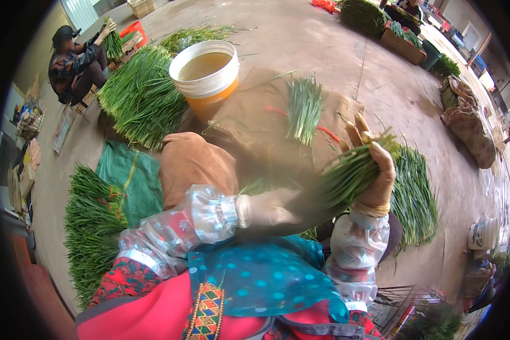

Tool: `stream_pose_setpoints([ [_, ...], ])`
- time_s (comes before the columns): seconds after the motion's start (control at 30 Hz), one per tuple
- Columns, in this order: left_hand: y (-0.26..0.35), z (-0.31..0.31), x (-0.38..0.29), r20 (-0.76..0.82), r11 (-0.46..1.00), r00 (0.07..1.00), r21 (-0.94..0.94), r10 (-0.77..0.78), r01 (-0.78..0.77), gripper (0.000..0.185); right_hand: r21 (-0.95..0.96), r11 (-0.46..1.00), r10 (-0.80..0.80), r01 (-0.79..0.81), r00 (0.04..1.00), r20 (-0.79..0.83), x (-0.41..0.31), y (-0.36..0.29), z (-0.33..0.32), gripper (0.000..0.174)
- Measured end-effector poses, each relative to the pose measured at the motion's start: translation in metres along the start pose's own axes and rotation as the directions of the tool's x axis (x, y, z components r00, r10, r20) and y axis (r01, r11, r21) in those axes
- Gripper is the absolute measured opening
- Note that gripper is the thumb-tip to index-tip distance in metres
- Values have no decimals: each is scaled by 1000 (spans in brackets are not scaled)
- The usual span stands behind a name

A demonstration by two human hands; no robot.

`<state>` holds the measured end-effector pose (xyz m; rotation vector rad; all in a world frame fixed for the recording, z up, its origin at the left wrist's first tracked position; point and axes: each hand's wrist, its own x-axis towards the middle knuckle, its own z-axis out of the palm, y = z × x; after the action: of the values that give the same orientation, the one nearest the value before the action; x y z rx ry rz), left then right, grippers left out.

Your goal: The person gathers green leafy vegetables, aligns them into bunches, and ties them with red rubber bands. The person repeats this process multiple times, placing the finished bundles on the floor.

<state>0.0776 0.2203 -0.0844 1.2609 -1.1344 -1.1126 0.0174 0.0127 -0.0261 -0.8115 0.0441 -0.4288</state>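
A bunch of long green leaves, like garlic chives (344,180), lies across the front of my body. My gloved right hand (372,165) grips its pale stem end, fingers raised around it. At the leafy end is my gloved left hand (272,208), blurred; whether its fingers are closed on the leaves cannot be told. Beyond my hands a smaller bunch of leaves (304,109) rests on brown sackcloth (255,106), with a red tie (328,133) beside it. A white and orange bucket (204,76) of cloudy water stands behind my left knee.
Loose leaves form a large pile (144,95) left of the bucket. Tied bunches (93,229) lie beside a green sack (129,178) at left. More leaves (412,195) lie at right. A seated person (74,63) holds a bunch at upper left. A full sack (469,123) lies far right.
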Motion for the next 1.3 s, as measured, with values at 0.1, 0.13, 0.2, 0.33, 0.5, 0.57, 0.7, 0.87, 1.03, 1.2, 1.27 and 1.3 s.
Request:
stream_pose_setpoints([
  [0.1, -4, -1, 14, -8, 986, 992, -109, 125, -125, 52, 115, 993, 15, -24, 997, 73, 0, -1, -11, 28],
  [0.13, -6, -2, 20, -26, 987, 990, -68, 141, -143, 60, -46, 999, -30, 21, 980, -199, 0, -1, -15, 28],
  [0.2, -6, -12, 27, -128, 989, 990, 126, -65, 81, 68, -273, 953, -194, 129, 954, -228, 5, -5, -21, 29],
  [0.33, 11, -37, 13, -443, 522, 896, 773, 38, 360, 72, -661, 704, -552, 260, 786, -279, 25, -19, -21, 13],
  [0.5, 49, -29, -8, -250, 948, 957, -311, -146, 64, 74, -906, 25, -790, 423, 564, 242, 43, -13, 18, 22],
  [0.57, 56, -24, -1, -95, 790, 985, -611, -140, 53, 75, -729, 99, -715, 678, 558, 421, 44, 8, 41, 25],
  [0.7, 52, -20, 24, -66, 371, 997, -928, -38, -47, 63, -581, 43, -483, 813, 526, 700, 31, 48, 76, 28],
  [0.87, 43, -13, 9, -297, 188, 952, -941, -74, -280, 48, -523, 204, -248, 828, 560, 790, 4, 67, 75, 38],
  [1.03, 35, -53, 27, -316, 511, 923, -843, -219, -168, 28, -407, 911, 31, 66, 973, 228, -1, 44, 15, 49],
  [1.2, -2, -58, 90, -460, 904, 874, -424, -154, -64, 39, -578, 796, -151, 179, 984, 95, 60, 52, -26, 66],
  [1.27, -24, -62, 133, -432, 936, 840, 31, 329, -351, 59, -430, 878, -156, 211, 975, 162, 70, 53, -47, 62],
  [1.3, -36, -65, 154, -423, 875, 773, 116, 473, -471, 70, -453, 860, -192, 234, 972, 138, 75, 54, -59, 53],
])
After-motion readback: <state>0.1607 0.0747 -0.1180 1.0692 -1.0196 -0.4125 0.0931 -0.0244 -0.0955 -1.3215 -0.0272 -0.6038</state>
